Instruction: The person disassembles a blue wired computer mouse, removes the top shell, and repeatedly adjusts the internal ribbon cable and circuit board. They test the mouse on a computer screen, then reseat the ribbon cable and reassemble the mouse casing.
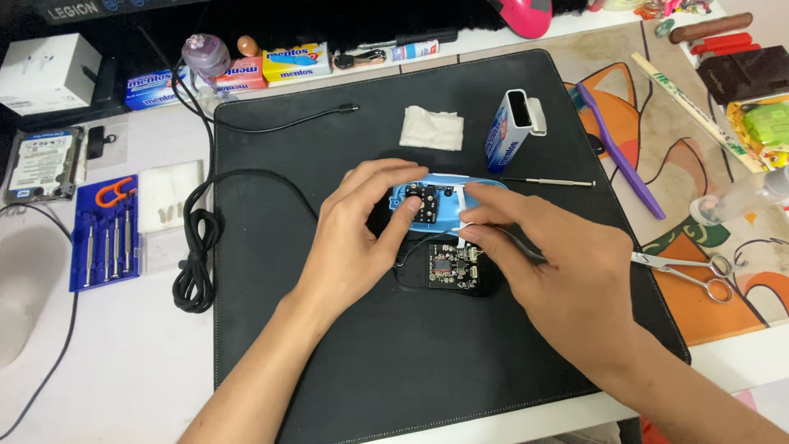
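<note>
Mid-mat on a black desk mat (329, 370), work on an opened blue plastic shell (485, 187) and the small black switch board (423, 204) seated in it. Steadied by the left hand (362, 238), fingers bent, thumb and forefinger pressed against that board. Pinched between thumb and forefinger of the right hand (559, 271): a white flat strip (467, 215), running between the shell and a second black circuit board (452, 267) just below, toward the mat's near edge.

Best done slowly, by the look of it: keep the strip flat and straight, grip it near its end, avoid twisting or creasing. Hold the shell down firmly so nothing slides. Mind the thin black wire (415, 245) looped between the two boards, likely easy to snag under the left palm.

Close by on the mat: a slim precision screwdriver (546, 182) just right of the shell, a folded white tissue (431, 128) and an open blue-and-white tin (511, 123) toward the far edge. Off the mat's left edge, on the pale desk (123, 362): a coiled black cable (197, 255), a blue case of small screwdrivers (103, 234), a bare hard drive (41, 164). Off the right edge, over a cartoon-print mat (715, 321): steel scissors (686, 271) and a purple toothbrush (620, 152). Along the desk's far edge, candy boxes (246, 72) and a white carton (45, 72). Crowded, evenly lit home workspace; no other people in view.
</note>
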